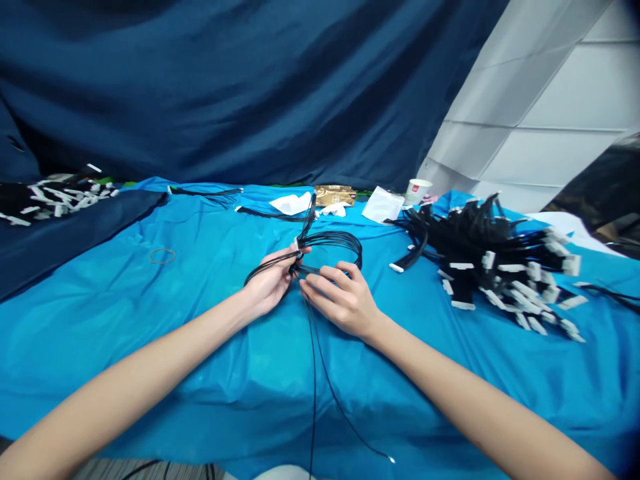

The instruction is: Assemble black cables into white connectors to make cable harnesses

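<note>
My left hand is closed round the middle of a looped bundle of thin black wires, a little above the blue cloth. White connectors show near my left fingers. From the right, my right hand meets the lower part of the bundle, its fingers bent and their tips at the wires. What lies right between those fingertips is partly hidden. Two loose black wires hang down below the hands, one ending in a small pale tip. The bundle's loops spread out on both sides of the grip.
A blue cloth covers the table. On the right lies a large pile of black cables with white connectors; another pile is far left. A thin rubber band, a gold packet, white tissues and a paper cup lie further back.
</note>
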Available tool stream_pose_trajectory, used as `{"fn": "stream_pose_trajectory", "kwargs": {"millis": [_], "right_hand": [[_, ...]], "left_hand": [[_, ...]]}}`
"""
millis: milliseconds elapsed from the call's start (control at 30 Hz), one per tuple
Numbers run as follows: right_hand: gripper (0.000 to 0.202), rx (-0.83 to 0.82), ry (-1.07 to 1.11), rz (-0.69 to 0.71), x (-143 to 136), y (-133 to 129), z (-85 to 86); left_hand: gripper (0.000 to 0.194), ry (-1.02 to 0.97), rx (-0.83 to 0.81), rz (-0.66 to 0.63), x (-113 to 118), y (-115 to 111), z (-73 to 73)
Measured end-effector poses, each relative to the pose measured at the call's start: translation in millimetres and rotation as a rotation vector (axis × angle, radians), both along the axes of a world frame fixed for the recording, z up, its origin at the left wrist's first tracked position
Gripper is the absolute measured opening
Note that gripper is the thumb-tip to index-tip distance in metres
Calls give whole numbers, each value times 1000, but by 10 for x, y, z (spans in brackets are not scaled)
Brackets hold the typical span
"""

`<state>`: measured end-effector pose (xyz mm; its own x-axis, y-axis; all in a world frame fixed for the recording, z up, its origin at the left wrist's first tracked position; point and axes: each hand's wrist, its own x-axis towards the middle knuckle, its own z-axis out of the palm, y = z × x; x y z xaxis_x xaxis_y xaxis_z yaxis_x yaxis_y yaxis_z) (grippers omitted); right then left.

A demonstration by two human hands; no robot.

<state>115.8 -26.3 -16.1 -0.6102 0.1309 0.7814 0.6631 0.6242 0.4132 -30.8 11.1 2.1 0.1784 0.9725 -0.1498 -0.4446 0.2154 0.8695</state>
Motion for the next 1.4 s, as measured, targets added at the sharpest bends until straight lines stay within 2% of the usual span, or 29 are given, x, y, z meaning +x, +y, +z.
{"fn": "stream_pose_trajectory", "kwargs": {"millis": [167,267,333,467,533,600,700,767,833,900,967,1167,1400], "right_hand": [[8,25,12,29,36,8,26],[12,-89,100,69,52,2,53],[13,-291,296,152,51,-14,96],[13,-797,877,382,74,-30,236],[19,-891,1124,470,126,-11,307],[24,-888,1231,506,197,14,365],[26,-747,1161,413,287,16,423],[21,-584,961,268,311,-7,434],[15,-418,672,139,309,-26,418],[11,-295,425,73,294,-28,380],[10,-231,311,46,279,-18,336],[9,-176,326,28,249,-27,299],[10,-209,337,12,236,-49,298]], "left_hand": [[8,-2,9,-23,6,-10,-3],[9,-10,15,-39,-4,5,-17],[10,-1,13,-42,-14,23,-31],[11,46,-24,7,-24,52,-52],[11,63,-47,13,-22,52,-60],[10,72,-51,-3,-17,46,-70],[11,88,-20,-29,-14,38,-88],[12,99,12,-45,-17,40,-97],[14,104,45,-56,-23,44,-97],[16,109,86,-70,-27,46,-89],[16,121,142,-84,-27,40,-75],[23,154,247,-135,-16,-12,-41],[29,192,291,-149,-28,-24,-60]]}}
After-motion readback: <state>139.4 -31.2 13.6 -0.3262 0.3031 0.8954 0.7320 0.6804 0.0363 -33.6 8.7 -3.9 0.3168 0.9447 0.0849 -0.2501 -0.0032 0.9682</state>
